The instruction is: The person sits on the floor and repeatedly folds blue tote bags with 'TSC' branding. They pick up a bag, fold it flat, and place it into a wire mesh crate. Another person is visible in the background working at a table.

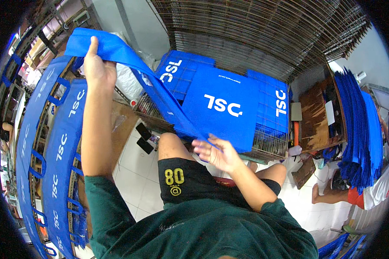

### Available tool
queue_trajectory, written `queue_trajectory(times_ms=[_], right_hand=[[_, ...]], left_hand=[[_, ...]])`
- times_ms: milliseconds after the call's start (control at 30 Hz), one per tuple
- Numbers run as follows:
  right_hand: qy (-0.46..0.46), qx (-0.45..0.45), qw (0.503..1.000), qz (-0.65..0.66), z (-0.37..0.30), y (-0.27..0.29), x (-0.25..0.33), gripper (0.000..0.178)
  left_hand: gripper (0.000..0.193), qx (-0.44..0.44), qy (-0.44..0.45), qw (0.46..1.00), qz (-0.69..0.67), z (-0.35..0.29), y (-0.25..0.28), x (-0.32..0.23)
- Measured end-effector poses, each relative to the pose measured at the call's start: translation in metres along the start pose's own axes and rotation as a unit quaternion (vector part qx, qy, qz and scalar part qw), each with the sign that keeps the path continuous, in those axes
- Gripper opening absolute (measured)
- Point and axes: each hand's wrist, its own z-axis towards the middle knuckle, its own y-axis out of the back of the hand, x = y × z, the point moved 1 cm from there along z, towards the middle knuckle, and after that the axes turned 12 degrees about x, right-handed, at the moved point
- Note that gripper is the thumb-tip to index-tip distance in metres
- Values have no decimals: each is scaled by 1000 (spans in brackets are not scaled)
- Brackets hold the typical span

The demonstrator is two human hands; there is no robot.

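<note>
Green shirt (203, 228) nearest; left hand (100, 70) grips long, bright blue cloth (161, 98), slanting; right hand (218, 156) perhaps pinches its end.

This looks like a small workshop for printed fabric goods: blue panels (222, 105) with white lettering lie in piles before wire racks (246, 30), rows of handled blue pieces (58, 151) run down the left, and a thick blue bundle (356, 129) stands above the tiled floor (136, 172).
</note>
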Motion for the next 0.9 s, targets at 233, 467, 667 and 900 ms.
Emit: queue_trajectory(times_ms=[233,467,667,900], right_hand=[[126,-76,967,-207,64,-33,101,72],[133,-47,899,-415,143,-69,193,49],[199,-92,860,-461,185,-49,239,55],[213,-171,841,-467,226,46,186,62]], left_hand=[[25,-82,53,995,7,83,91,20],[26,-90,98,990,-45,174,123,106],[27,-54,78,991,-91,233,148,160],[37,-54,118,992,-9,188,239,232]])
